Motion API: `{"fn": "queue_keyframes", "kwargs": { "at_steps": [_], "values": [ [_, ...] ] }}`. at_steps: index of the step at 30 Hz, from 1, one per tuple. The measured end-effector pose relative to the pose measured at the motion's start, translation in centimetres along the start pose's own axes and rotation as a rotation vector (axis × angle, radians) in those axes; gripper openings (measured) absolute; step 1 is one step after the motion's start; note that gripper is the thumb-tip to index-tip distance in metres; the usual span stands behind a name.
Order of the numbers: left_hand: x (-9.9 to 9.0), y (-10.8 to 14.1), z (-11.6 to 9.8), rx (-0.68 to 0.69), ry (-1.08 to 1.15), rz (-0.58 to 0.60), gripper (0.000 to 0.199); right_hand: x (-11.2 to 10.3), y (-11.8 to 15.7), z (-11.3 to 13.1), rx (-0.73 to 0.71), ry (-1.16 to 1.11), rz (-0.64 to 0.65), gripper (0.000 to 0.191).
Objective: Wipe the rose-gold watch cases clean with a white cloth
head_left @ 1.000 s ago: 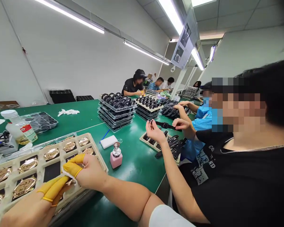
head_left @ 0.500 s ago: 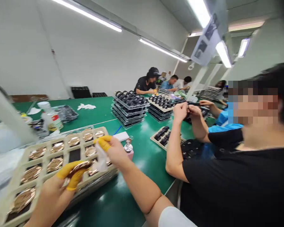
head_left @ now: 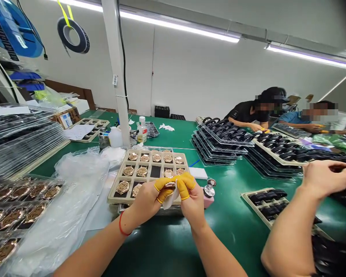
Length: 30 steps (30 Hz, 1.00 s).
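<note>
My left hand (head_left: 148, 198), with yellow finger cots and a red cord at the wrist, pinches a rose-gold watch case (head_left: 170, 185), seen mostly edge-on. Yellow cots also cover fingertips of my right hand (head_left: 192, 202), which is closed on a white wipe (head_left: 169, 201) and presses it against the case. Both hands meet over the front right of a beige compartment tray (head_left: 121, 200). Rose-gold watch cases (head_left: 128, 170) lie in its cells on dark pads, and one bare cell (head_left: 156, 171) shows in the middle row. Fingers hide part of the held case.
A pink pump bottle (head_left: 209, 200) and white block (head_left: 198, 173) stand right of the tray. Plastic bags (head_left: 75, 200) and more cased trays (head_left: 23, 204) lie left. Stacked trays of black straps (head_left: 219, 142) rise behind. A co-worker's arm (head_left: 294, 219) reaches in at right.
My view has swung left. My hands, apart half a second ago, are now together, the wipe in my right hand against the watch case in my left.
</note>
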<state>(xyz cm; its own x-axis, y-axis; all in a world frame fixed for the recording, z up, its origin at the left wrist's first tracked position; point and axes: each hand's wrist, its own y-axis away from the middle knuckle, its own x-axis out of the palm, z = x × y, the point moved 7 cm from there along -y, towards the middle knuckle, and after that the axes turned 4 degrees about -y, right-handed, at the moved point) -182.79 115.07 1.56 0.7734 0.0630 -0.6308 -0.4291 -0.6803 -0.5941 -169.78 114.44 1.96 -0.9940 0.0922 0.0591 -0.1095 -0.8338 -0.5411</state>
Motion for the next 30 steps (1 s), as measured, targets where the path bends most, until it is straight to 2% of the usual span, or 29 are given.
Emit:
{"fn": "queue_keyframes", "kwargs": {
  "at_steps": [3, 6, 8, 11, 14, 17, 20, 23, 26, 28, 30],
  "values": [
    [-0.2, 0.0, -0.4, 0.092, -0.046, -0.009, 0.023, 0.6, -0.2, -1.4, 0.22, -0.238, 0.06, 0.017],
    [-0.1, 0.0, -0.9, 0.108, 0.109, 0.071, 0.018, 2.0, -0.1, -2.2, 0.421, -0.414, 0.205, 0.017],
    [0.0, -0.1, -0.7, -0.024, 0.367, 0.099, 0.018, 2.3, -0.2, -2.5, 0.475, -0.443, 0.225, 0.017],
    [0.2, -0.1, 0.5, -0.326, 0.739, 0.025, 0.036, 1.8, -0.2, -3.5, 0.616, -0.534, 0.098, 0.024],
    [0.5, 0.0, 1.3, -0.515, 0.833, -0.016, 0.048, 1.2, -0.2, -4.0, 0.769, -0.625, 0.053, 0.032],
    [0.7, 0.2, 1.5, -0.559, 0.798, -0.005, 0.045, 0.9, -0.1, -3.2, 0.823, -0.668, 0.121, 0.031],
    [1.1, 0.6, 1.6, -0.532, 0.757, 0.003, 0.036, 0.6, -0.2, -2.1, 0.685, -0.66, 0.109, 0.03],
    [0.8, 0.8, 1.3, -0.416, 0.636, -0.034, 0.026, 0.4, -0.3, -2.0, 0.499, -0.543, 0.06, 0.027],
    [-0.1, 0.5, 0.9, -0.261, 0.444, -0.116, 0.019, 1.1, -0.3, -2.0, 0.352, -0.346, 0.153, 0.021],
    [-0.4, 0.2, 0.6, -0.206, 0.331, -0.08, 0.018, 1.1, -0.5, -1.4, 0.209, -0.206, 0.203, 0.015],
    [-0.8, -0.1, 0.4, -0.161, 0.197, -0.033, 0.018, 0.6, -0.7, -0.3, 0.03, -0.054, 0.187, 0.02]
  ]
}}
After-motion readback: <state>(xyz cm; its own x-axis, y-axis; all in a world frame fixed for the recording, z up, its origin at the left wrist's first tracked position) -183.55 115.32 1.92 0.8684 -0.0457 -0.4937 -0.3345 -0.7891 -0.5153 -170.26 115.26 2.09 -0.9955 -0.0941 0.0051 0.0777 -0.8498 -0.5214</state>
